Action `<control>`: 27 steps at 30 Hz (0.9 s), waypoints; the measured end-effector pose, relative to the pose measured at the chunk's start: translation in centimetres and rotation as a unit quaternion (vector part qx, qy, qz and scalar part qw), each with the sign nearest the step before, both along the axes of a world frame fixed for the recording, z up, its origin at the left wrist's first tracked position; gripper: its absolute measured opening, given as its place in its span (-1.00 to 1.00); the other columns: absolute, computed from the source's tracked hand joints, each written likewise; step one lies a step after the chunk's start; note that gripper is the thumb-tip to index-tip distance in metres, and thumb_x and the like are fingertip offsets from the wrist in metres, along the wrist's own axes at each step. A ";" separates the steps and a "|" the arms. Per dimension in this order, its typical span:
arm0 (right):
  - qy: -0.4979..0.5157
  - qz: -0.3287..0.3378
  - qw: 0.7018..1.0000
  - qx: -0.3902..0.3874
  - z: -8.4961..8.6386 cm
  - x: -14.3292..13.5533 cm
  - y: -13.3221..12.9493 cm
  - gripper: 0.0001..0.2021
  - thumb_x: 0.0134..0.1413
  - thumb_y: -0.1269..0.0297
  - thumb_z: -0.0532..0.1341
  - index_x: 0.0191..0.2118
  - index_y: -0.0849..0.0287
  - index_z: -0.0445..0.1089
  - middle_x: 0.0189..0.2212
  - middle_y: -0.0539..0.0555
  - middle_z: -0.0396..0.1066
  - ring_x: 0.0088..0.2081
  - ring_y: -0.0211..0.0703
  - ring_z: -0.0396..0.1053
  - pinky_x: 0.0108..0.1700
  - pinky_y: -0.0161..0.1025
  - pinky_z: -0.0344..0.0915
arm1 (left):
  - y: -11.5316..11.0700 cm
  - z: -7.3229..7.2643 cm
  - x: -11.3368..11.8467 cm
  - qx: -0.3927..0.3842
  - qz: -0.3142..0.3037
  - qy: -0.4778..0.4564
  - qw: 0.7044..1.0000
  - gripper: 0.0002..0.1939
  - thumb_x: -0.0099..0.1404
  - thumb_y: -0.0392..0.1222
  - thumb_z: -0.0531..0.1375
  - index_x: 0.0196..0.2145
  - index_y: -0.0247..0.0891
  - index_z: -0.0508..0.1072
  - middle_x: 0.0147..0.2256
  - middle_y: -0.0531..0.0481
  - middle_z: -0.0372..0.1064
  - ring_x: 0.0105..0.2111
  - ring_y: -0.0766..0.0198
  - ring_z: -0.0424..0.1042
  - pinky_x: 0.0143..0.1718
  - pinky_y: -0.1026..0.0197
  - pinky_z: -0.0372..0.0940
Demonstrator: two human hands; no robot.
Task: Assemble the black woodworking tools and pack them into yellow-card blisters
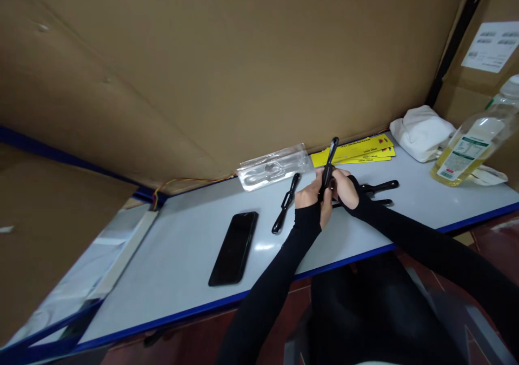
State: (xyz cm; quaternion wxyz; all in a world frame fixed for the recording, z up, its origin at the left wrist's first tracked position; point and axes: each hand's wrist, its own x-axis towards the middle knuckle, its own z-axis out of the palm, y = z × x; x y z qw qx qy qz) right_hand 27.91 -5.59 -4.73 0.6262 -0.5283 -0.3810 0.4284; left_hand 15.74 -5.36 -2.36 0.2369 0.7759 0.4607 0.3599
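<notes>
A black spokeshave [331, 157] is held up off the table, one handle pointing away from me. My left hand [310, 197] is closed around its lower part from the left. From the right, my right hand [344, 188] meets the tool at its middle; its fingers are partly hidden behind the tool and the other hand. Left of my hands lies another black spokeshave [287, 204] flat on the table. More black spokeshaves [381, 186] lie to the right, partly covered by my right wrist.
Clear plastic blister packs [275, 167] and yellow printed cards [359, 151] lie along the cardboard wall [243, 73]. A black phone [234, 249] rests on the grey table [170, 257]. At the right stand a bottle of yellow liquid [466, 148] and a white cloth bundle [421, 132].
</notes>
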 end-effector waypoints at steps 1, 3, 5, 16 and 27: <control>-0.052 -0.016 0.999 -0.001 -0.1 0.1 0.1 -0.55 0.31 -0.18 0.11 -0.17 0.11 0.52 -0.42 0.08 0.49 -0.34 -0.04 0.44 -0.34 -0.19 0.34 | 0.0 -0.1 0.0 -0.020 -0.007 -0.011 1.000 -0.56 0.35 -0.17 0.25 0.15 -0.25 0.61 -0.42 -0.06 0.57 -0.38 0.11 0.62 -0.27 0.20 0.48; -0.172 -0.050 0.984 -0.005 -0.4 0.3 0.2 -0.65 0.33 -0.09 0.14 -0.18 0.07 0.49 -0.37 0.09 0.51 -0.26 -0.01 0.46 -0.20 -0.16 0.36 | 0.0 -0.4 0.1 -0.080 -0.028 -0.050 0.995 -0.59 0.44 -0.06 0.16 0.11 -0.26 0.62 -0.48 -0.04 0.53 -0.52 0.18 0.55 -0.41 0.23 0.45; -0.245 -0.061 0.967 -0.021 -0.8 0.4 0.4 -0.74 0.33 -0.03 0.16 -0.18 0.04 0.43 -0.40 0.06 0.49 -0.26 -0.01 0.45 -0.12 -0.14 0.35 | 0.1 -0.6 0.2 -0.127 -0.037 -0.086 0.987 -0.55 0.49 0.05 0.11 0.04 -0.29 0.63 -0.52 -0.03 0.48 -0.62 0.23 0.46 -0.52 0.25 0.38; -0.100 -0.131 0.985 -0.061 -2.2 1.3 2.7 -0.42 0.30 -0.38 -0.09 -0.39 0.02 0.25 -0.40 0.10 0.41 -0.28 0.03 0.39 -0.17 -0.09 0.35 | 1.1 -0.1 0.4 0.020 -0.026 0.034 0.999 -0.55 0.31 -0.02 0.30 0.08 -0.28 0.64 -0.45 -0.02 0.51 -0.39 0.17 0.52 -0.25 0.21 0.38; -0.607 0.086 0.787 -0.067 -4.1 11.1 4.8 -0.63 0.37 -0.08 0.17 -0.23 0.13 0.47 -0.22 0.27 0.58 -0.19 0.09 0.50 -0.17 -0.13 0.26 | 7.8 -0.3 -8.1 -0.015 0.114 0.156 0.981 -0.65 0.47 -0.03 0.16 -0.21 -0.25 0.71 -0.38 -0.13 0.55 -0.37 0.14 0.50 -0.27 0.18 0.28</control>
